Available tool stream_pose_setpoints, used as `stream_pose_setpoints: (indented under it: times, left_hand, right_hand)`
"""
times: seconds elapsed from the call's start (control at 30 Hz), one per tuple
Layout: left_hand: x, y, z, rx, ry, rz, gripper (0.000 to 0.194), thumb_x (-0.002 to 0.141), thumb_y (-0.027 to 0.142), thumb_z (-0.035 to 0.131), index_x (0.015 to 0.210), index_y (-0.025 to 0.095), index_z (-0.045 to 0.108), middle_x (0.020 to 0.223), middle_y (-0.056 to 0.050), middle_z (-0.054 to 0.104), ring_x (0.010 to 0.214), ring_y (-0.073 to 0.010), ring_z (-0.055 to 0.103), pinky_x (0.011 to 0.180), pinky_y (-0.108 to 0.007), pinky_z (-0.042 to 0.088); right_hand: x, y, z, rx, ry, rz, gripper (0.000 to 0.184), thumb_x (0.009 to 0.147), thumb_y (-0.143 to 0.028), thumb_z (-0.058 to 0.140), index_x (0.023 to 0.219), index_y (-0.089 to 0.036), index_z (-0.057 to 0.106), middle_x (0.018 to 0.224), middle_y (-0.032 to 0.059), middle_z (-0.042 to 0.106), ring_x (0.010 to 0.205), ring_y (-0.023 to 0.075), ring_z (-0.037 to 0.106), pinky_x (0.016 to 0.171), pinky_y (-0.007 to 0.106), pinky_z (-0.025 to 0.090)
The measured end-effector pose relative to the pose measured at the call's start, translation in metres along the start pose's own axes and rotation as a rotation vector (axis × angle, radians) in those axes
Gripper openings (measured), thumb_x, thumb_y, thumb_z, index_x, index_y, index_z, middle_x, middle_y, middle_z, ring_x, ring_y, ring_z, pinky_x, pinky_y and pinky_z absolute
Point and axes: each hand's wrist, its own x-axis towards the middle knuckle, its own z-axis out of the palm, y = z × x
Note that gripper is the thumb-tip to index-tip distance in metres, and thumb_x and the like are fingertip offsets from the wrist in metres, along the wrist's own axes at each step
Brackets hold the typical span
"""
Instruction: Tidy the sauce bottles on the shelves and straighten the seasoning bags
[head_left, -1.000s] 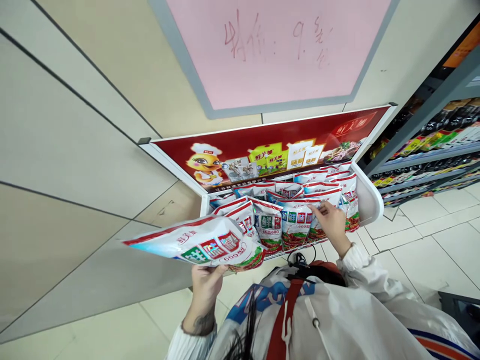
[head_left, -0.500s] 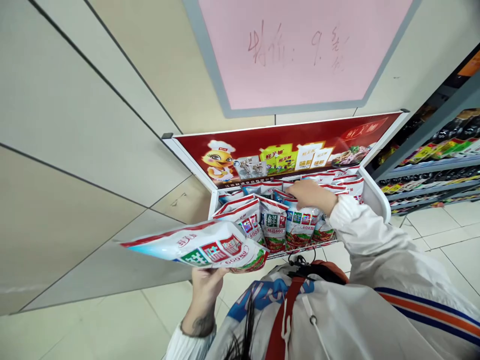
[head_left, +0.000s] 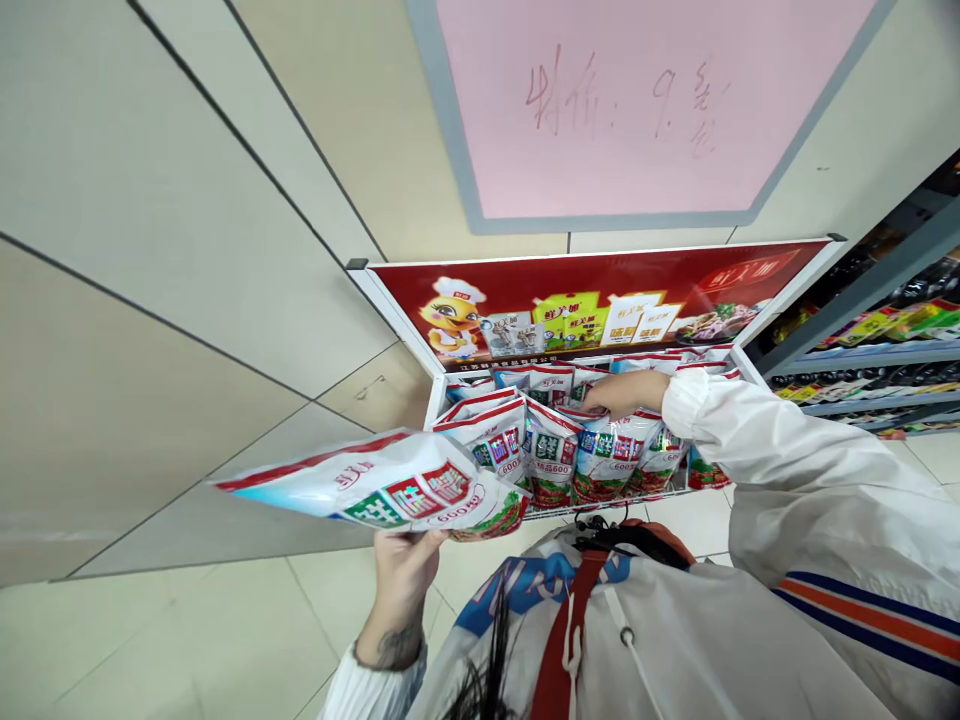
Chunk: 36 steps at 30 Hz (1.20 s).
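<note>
My left hand (head_left: 403, 570) is closed on the lower edge of a white, red and green seasoning bag (head_left: 375, 490), which it holds out flat in front of a white display bin (head_left: 435, 395). Several bags of the same kind (head_left: 551, 450) stand upright in rows inside the bin. My right hand (head_left: 622, 393) reaches over the front row and rests on the tops of the bags in the middle row. Its fingers are bent onto a bag's top edge, and I cannot see whether they grip it.
A red advertising panel (head_left: 600, 300) rises behind the bin, with a pink handwritten sign (head_left: 637, 100) on the wall above. Grey shelves with bottles and packets (head_left: 885, 340) stand to the right. Pale floor tiles (head_left: 187, 650) lie below.
My right hand has moved from the front-row bags at the bin's right up and left onto the middle row. The left hand has kept the bag held out.
</note>
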Motion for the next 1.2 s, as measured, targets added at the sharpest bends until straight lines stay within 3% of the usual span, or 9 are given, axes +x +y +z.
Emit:
stream_pose_setpoints:
  times: [0.13, 0.27, 0.43, 0.6, 0.73, 0.87, 0.93, 1.0, 1.2]
  left_hand:
    - [-0.001, 0.002, -0.001, -0.018, 0.018, 0.026, 0.054, 0.044, 0.045, 0.098, 0.084, 0.017, 0.076, 0.080, -0.007, 0.077, 0.077, -0.0254, 0.074, 0.069, -0.035, 0.065]
    - [-0.001, 0.002, -0.001, -0.057, 0.018, 0.055, 0.050, 0.046, 0.040, 0.099, 0.085, 0.017, 0.076, 0.077, -0.007, 0.076, 0.073, -0.0236, 0.074, 0.069, -0.033, 0.064]
    - [0.004, 0.004, 0.003, -0.091, 0.034, 0.094, 0.049, 0.043, 0.034, 0.100, 0.082, 0.017, 0.076, 0.074, -0.005, 0.075, 0.073, -0.0213, 0.073, 0.072, -0.031, 0.063]
    - [0.004, 0.006, 0.004, -0.061, 0.034, 0.052, 0.055, 0.042, 0.037, 0.100, 0.087, 0.016, 0.077, 0.081, -0.008, 0.077, 0.081, -0.0257, 0.074, 0.071, -0.034, 0.063]
    - [0.003, 0.004, 0.002, -0.052, 0.037, 0.022, 0.057, 0.040, 0.041, 0.100, 0.085, 0.016, 0.077, 0.082, -0.009, 0.077, 0.079, -0.0266, 0.075, 0.070, -0.035, 0.063]
    - [0.003, 0.002, -0.002, -0.059, 0.045, 0.015, 0.054, 0.041, 0.039, 0.099, 0.084, 0.016, 0.076, 0.080, -0.009, 0.077, 0.076, -0.0250, 0.074, 0.068, -0.033, 0.063]
    - [0.004, 0.002, -0.003, -0.067, 0.049, 0.024, 0.053, 0.041, 0.038, 0.099, 0.084, 0.016, 0.076, 0.079, -0.009, 0.077, 0.077, -0.0253, 0.074, 0.069, -0.034, 0.063]
    - [0.006, 0.001, -0.003, -0.080, 0.053, 0.044, 0.051, 0.041, 0.036, 0.099, 0.082, 0.016, 0.076, 0.077, -0.008, 0.077, 0.079, -0.0254, 0.074, 0.070, -0.033, 0.063]
    - [0.007, 0.002, 0.006, -0.095, 0.042, 0.070, 0.049, 0.041, 0.035, 0.100, 0.080, 0.017, 0.076, 0.076, -0.006, 0.076, 0.078, -0.0235, 0.075, 0.070, -0.030, 0.063]
  right_hand:
    - [-0.001, -0.001, -0.010, 0.094, 0.035, -0.033, 0.062, 0.077, -0.024, 0.086, 0.135, -0.014, 0.066, 0.125, 0.0104, 0.072, 0.105, 0.0231, 0.069, 0.084, 0.027, 0.050]
    - [0.003, -0.031, -0.017, 0.087, 0.388, 0.099, 0.055, 0.092, -0.051, 0.073, 0.132, -0.014, 0.066, 0.121, 0.0142, 0.072, 0.107, 0.0268, 0.069, 0.090, 0.034, 0.050]
    - [0.029, -0.069, -0.011, 0.014, 0.509, 0.336, 0.064, 0.081, -0.031, 0.086, 0.134, -0.010, 0.058, 0.117, 0.0174, 0.072, 0.110, 0.0312, 0.069, 0.085, 0.034, 0.051]
    - [0.034, -0.042, -0.009, 0.143, 0.438, 0.212, 0.061, 0.082, -0.052, 0.082, 0.128, -0.016, 0.064, 0.120, 0.0137, 0.072, 0.111, 0.0308, 0.067, 0.084, 0.033, 0.048]
    - [0.015, -0.014, -0.005, 0.070, 0.272, 0.186, 0.034, 0.076, -0.024, 0.088, 0.108, -0.016, 0.075, 0.110, 0.0108, 0.076, 0.103, 0.0277, 0.069, 0.078, 0.030, 0.045]
    - [-0.014, 0.000, -0.004, 0.215, 0.551, 0.246, 0.021, 0.095, -0.035, 0.070, 0.106, -0.018, 0.077, 0.100, 0.0065, 0.077, 0.094, 0.0218, 0.070, 0.079, 0.029, 0.047]
    - [-0.023, 0.004, -0.003, 0.186, 0.703, 0.399, 0.022, 0.100, -0.031, 0.061, 0.107, -0.018, 0.077, 0.102, 0.0083, 0.077, 0.097, 0.0232, 0.070, 0.084, 0.031, 0.048]
    - [-0.022, 0.007, 0.001, 0.087, 0.693, 0.477, 0.021, 0.097, -0.027, 0.063, 0.109, -0.017, 0.077, 0.106, 0.0120, 0.076, 0.104, 0.0280, 0.069, 0.088, 0.035, 0.049]
    - [0.004, 0.020, 0.010, -0.023, 0.501, 0.298, 0.049, 0.095, -0.006, 0.050, 0.141, -0.020, 0.062, 0.122, 0.0138, 0.073, 0.108, 0.0273, 0.069, 0.092, 0.034, 0.050]
